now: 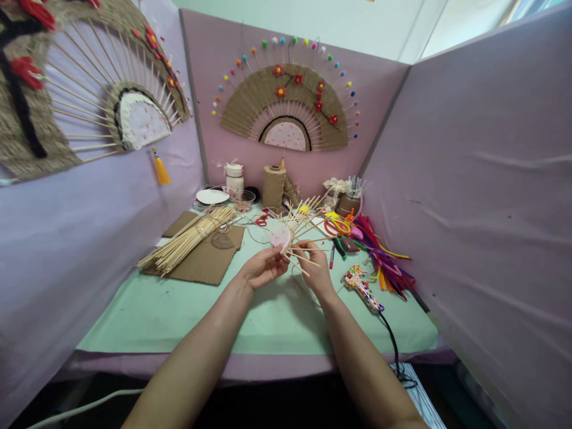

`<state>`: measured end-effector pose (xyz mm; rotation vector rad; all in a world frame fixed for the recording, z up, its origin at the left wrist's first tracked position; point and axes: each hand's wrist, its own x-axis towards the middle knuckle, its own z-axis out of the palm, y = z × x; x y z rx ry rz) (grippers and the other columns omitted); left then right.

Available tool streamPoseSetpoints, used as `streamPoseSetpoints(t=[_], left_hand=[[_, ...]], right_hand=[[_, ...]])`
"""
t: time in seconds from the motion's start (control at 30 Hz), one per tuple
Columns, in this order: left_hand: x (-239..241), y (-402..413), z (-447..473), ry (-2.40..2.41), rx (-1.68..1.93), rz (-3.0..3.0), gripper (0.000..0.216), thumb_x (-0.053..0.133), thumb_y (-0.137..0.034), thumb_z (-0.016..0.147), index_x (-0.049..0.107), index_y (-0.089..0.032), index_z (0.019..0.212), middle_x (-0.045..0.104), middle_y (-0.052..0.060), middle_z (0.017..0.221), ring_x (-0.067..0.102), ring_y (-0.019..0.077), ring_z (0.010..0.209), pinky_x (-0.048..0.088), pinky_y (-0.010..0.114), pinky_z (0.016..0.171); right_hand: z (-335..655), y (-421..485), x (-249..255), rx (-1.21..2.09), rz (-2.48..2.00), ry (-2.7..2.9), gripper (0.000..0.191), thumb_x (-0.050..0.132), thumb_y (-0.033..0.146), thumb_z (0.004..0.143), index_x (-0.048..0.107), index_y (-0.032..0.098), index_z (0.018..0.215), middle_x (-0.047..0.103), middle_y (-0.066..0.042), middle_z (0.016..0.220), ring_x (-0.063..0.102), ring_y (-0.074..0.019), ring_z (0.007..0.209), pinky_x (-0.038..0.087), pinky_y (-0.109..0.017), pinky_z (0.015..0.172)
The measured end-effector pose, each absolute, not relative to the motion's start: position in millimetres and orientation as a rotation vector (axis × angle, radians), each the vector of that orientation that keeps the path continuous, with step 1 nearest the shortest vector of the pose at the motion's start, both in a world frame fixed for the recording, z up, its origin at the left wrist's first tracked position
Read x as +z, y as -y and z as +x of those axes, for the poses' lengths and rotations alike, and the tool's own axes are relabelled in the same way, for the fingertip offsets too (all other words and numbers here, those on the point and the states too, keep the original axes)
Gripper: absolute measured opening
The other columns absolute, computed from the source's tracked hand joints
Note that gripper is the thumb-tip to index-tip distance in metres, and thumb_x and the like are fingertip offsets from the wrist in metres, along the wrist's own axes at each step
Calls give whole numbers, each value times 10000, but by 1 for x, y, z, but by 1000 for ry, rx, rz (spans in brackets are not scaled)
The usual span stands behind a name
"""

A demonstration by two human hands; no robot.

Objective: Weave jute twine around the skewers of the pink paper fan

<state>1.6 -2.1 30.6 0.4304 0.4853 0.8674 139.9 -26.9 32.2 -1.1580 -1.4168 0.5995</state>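
Above the green table point(187, 316) my left hand point(261, 268) pinches a small pink half-disc fan frame point(282, 236) with thin wooden sticks fanning out to the upper right. My right hand point(315, 265) is closed on the sticks at the frame's lower right edge, fingers curled round them. A thin string runs from the frame toward the twine spool point(273, 186) at the back. Both forearms reach in from the bottom of the view.
A bundle of wooden skewers point(190, 241) lies on cardboard point(205, 262) at left. Red scissors point(261, 220), yellow scissors point(337, 226), pipe cleaners point(382, 253) and a patterned glue gun point(361, 287) lie at right. Finished fans point(286, 107) hang on the purple walls.
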Motion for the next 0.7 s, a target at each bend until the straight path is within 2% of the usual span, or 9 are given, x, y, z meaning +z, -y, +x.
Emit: streamPoseSetpoints(t=[0.1, 0.27, 0.4, 0.53, 0.7], left_hand=[[37, 2, -3, -439, 871, 331, 94, 522, -133, 834, 605, -87, 834, 579, 53, 719, 539, 65, 589, 467, 155, 538], [49, -6, -22, -262, 1075, 205, 196, 402, -170, 901, 578, -114, 836, 550, 41, 751, 532, 51, 606, 465, 129, 530], [50, -12, -33, -287, 1140, 201, 143, 440, -168, 884, 575, -128, 857, 549, 37, 758, 536, 52, 608, 465, 129, 525], [47, -12, -33, -299, 1091, 203, 156, 439, -161, 881, 572, -123, 952, 545, 39, 746, 533, 60, 594, 465, 141, 501], [46, -12, -32, -222, 1008, 156, 167, 431, -190, 891, 552, -90, 949, 537, 44, 735, 538, 59, 595, 471, 133, 513]], right_hand=[[141, 14, 30, 633, -1179, 1430, 202, 513, 353, 795, 598, 170, 796, 627, -37, 795, 557, -165, 755, 419, -294, 747], [149, 7, 30, 276, -1320, 1488, 202, 520, 266, 792, 598, 174, 954, 590, -85, 996, 530, -184, 867, 395, -327, 831], [147, 5, 22, 346, -1254, 1853, 141, 504, 221, 820, 630, 196, 877, 624, -50, 864, 546, -165, 784, 401, -286, 752], [136, -3, 5, 457, -1177, 2319, 123, 576, 102, 739, 665, 182, 764, 630, -33, 775, 540, -154, 748, 383, -265, 727], [134, -6, -6, 476, -1203, 2411, 68, 628, 111, 709, 660, 170, 721, 618, -36, 762, 522, -152, 755, 367, -250, 704]])
